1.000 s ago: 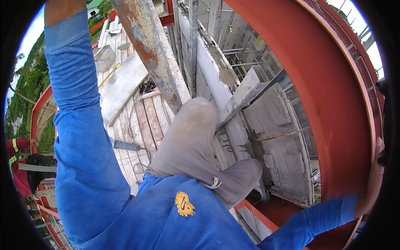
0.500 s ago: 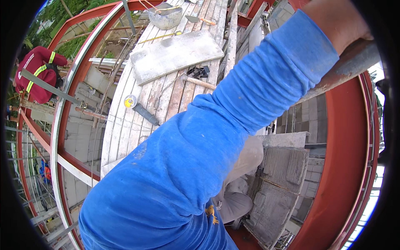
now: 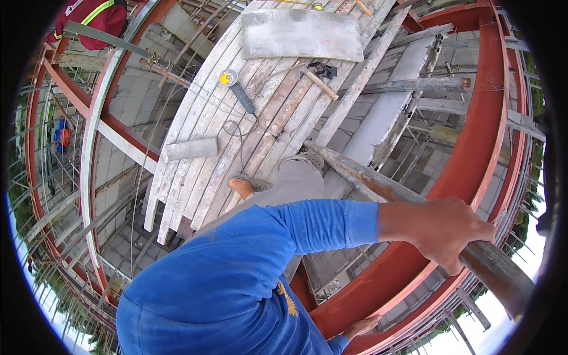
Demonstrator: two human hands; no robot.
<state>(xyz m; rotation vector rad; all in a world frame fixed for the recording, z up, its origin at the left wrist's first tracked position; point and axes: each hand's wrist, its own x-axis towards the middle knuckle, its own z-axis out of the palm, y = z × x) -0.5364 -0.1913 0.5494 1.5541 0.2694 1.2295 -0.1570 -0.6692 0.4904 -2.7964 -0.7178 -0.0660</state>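
Note:
My left arm, in a blue sleeve, reaches across my body to the right. Its hand [image 3: 445, 232] is wrapped around a grey, rust-stained metal pipe [image 3: 500, 273] that slopes down from the planks. Low in the view, my right hand [image 3: 362, 326] has its fingers stretched out against a curved red steel beam [image 3: 378, 290], holding nothing visible. My feet, in grey clogs [image 3: 254, 182], are on or beside a platform of worn planks [image 3: 195, 195]. An angle grinder [image 3: 238, 90] with a yellow disc area lies on those planks, its cord loosely coiled.
On the platform lie a large pale slab [image 3: 303, 34], a smaller grey block [image 3: 192, 148] and a hammer [image 3: 319, 83] beside dark scraps. A person in a maroon top [image 3: 92, 23] is beyond the red frame at upper left. Scaffolding and drops surround the planks.
The view has swung, so the planks and slab sit higher and my feet now show. My left hand remains on the pipe, lower in view. My right hand has come into sight.

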